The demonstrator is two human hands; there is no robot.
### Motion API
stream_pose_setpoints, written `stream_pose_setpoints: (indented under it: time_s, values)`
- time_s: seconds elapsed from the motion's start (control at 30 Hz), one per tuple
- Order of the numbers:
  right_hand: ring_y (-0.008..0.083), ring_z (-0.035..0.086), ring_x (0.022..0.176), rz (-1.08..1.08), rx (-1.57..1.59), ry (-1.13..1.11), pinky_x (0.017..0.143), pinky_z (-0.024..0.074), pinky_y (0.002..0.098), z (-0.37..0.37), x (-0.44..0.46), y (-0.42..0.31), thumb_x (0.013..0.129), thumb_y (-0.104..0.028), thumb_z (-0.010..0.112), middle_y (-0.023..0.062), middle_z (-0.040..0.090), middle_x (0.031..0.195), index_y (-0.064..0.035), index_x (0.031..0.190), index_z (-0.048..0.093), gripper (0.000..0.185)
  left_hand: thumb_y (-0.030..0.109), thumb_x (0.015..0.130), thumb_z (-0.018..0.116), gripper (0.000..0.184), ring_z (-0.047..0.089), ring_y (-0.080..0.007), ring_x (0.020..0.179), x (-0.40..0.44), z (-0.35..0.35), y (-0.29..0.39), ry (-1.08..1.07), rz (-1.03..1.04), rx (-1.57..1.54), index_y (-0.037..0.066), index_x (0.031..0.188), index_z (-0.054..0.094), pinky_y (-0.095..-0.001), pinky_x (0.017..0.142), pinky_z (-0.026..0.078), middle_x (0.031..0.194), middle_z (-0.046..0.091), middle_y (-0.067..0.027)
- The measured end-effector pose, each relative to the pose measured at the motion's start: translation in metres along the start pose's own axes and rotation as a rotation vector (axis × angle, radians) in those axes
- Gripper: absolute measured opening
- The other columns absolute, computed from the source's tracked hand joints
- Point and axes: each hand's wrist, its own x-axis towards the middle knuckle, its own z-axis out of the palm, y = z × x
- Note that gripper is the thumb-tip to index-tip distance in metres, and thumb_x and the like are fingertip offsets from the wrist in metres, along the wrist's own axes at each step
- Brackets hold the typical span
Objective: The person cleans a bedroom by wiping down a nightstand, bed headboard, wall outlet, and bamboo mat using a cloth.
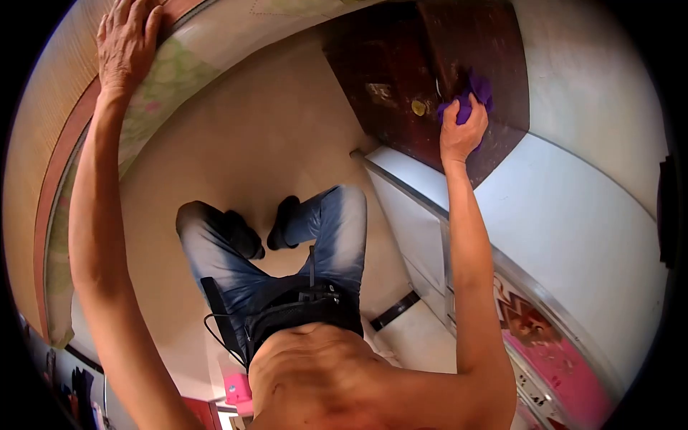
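My right hand point(464, 136) is closed around a bunched purple cloth point(481, 89). It presses the cloth against the glossy top of a dark brown wooden cabinet point(502, 64). A small yellow round piece point(418, 108) shows on the cabinet, left of the cloth. Up at the far left, my left hand point(127, 50) rests with fingers stretched out on the reddish-brown wooden edge point(72, 132) of a bed-like surface. Nothing shows in that hand.
A white cabinet point(573, 193) adjoins the dark one on the right, with a pink patterned panel point(559, 365) below. Fabric with green print point(172, 79) hangs beneath the wooden edge. Beige floor point(236, 136) lies between. A pink object point(238, 390) stands near my waist.
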Motion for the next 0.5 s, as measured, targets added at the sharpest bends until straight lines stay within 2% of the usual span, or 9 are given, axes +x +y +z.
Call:
stream_pose_setpoints:
  time_s: [0.07,0.1,0.2,0.23,0.33,0.37,0.47,0.5]
  values:
    - [0.0379,0.058,0.1,-0.023,0.001,0.031,0.09,0.0459,0.0455,-0.001,0.0,0.001,0.083,-0.023,0.069,0.0179,0.062,0.105,-0.0008,0.11,0.063,0.035,0.037,0.102,0.042,0.045,0.039,-0.0278,0.137,-0.002,0.006,-0.005,0.048,0.041,0.017,0.018,0.143,0.046,-0.0419,0.113,0.028,0.147,0.044,-0.0084]
    - [0.0374,0.058,0.1,-0.035,0.0,0.042,0.09,0.0461,0.0452,-0.002,0.0,0.0,0.083,-0.023,0.07,0.0173,0.063,0.104,-0.0009,0.109,0.063,0.035,0.048,0.099,0.045,0.056,0.035,-0.0278,0.14,-0.003,0.01,-0.012,0.033,0.042,-0.021,0.019,0.147,0.041,-0.0461,0.114,0.026,0.15,0.04,-0.0084]
    - [0.0358,0.059,0.098,-0.085,0.021,0.106,0.088,0.0469,0.0441,0.0,-0.002,-0.001,0.082,-0.024,0.073,0.0154,0.064,0.101,-0.0019,0.108,0.065,0.034,0.063,0.091,0.045,0.069,0.039,-0.0408,0.129,0.004,-0.018,0.012,-0.095,-0.058,-0.257,0.004,0.126,0.053,-0.0569,0.107,0.027,0.137,0.047,-0.0228]
    - [0.0356,0.059,0.098,-0.108,0.036,0.125,0.088,0.0469,0.0438,-0.001,-0.002,-0.002,0.082,-0.024,0.073,0.0153,0.064,0.102,-0.0022,0.108,0.065,0.034,0.059,0.093,0.046,0.064,0.041,-0.0401,0.127,0.004,-0.02,0.013,-0.08,-0.015,-0.251,0.003,0.121,0.056,-0.0576,0.105,0.03,0.134,0.048,-0.0262]
    - [0.0332,0.059,0.097,-0.204,0.053,0.197,0.087,0.0479,0.042,-0.006,-0.011,-0.002,0.078,-0.023,0.079,0.0142,0.064,0.104,-0.0048,0.108,0.067,0.037,0.062,0.092,0.042,0.074,0.04,-0.0437,0.126,0.002,-0.038,0.02,-0.191,0.134,-0.223,0.0,0.132,0.048,-0.0592,0.103,0.032,0.135,0.044,-0.0305]
    - [0.0328,0.059,0.097,-0.25,0.044,0.214,0.087,0.0481,0.0417,-0.006,-0.012,-0.002,0.077,-0.023,0.08,0.014,0.064,0.104,-0.0052,0.108,0.067,0.038,0.056,0.08,0.067,0.09,0.018,-0.0394,0.146,0.001,-0.049,0.025,-0.389,-0.002,-0.165,0.004,0.146,0.033,-0.053,0.117,0.017,0.154,0.028,-0.0214]
    - [0.0307,0.059,0.1,-0.417,0.016,0.248,0.087,0.0488,0.04,-0.02,-0.008,-0.017,0.074,-0.021,0.082,0.0117,0.062,0.109,-0.0079,0.108,0.067,0.04,0.049,0.084,0.065,0.082,0.022,-0.04,0.144,-0.018,-0.064,0.056,-0.266,0.013,0.123,0.001,0.144,0.036,-0.0534,0.116,0.02,0.152,0.032,-0.0223]
    - [0.0303,0.059,0.102,-0.497,0.021,0.257,0.087,0.0485,0.04,-0.027,-0.001,-0.03,0.074,-0.02,0.081,0.0112,0.062,0.11,-0.0084,0.108,0.066,0.04,0.043,0.087,0.063,0.074,0.028,-0.0391,0.141,-0.02,-0.061,0.049,-0.233,0.048,0.197,0.001,0.142,0.039,-0.0498,0.115,0.023,0.149,0.035,-0.0229]
